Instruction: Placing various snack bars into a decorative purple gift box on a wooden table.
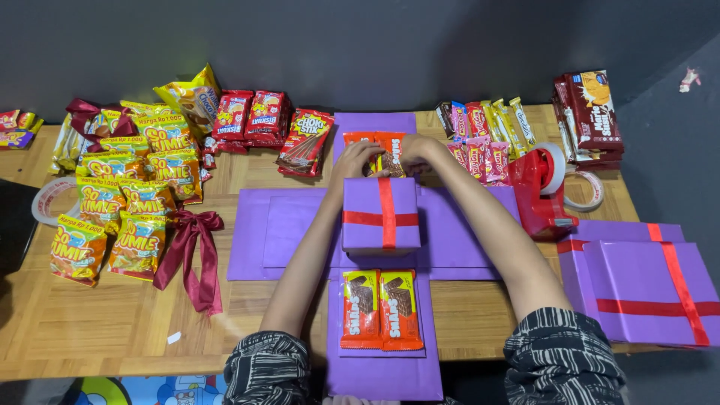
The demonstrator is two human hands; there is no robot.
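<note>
you are reaching both hands past the small purple box (pixel 380 215) with the red ribbon cross, which is sitting in the middle of the unfolded purple sheet (pixel 292 232). the orange wafer packets (pixel 375 146) are lying on the far flap, just beyond the box, long axis running away from you. your left hand (pixel 358 159) is curling its fingers down onto the packets' near left edge; your right hand (pixel 415 150) is resting on their right side, fingers bent together, though you cannot tell whether they are pinching. both hands are sitting about equally near.
</note>
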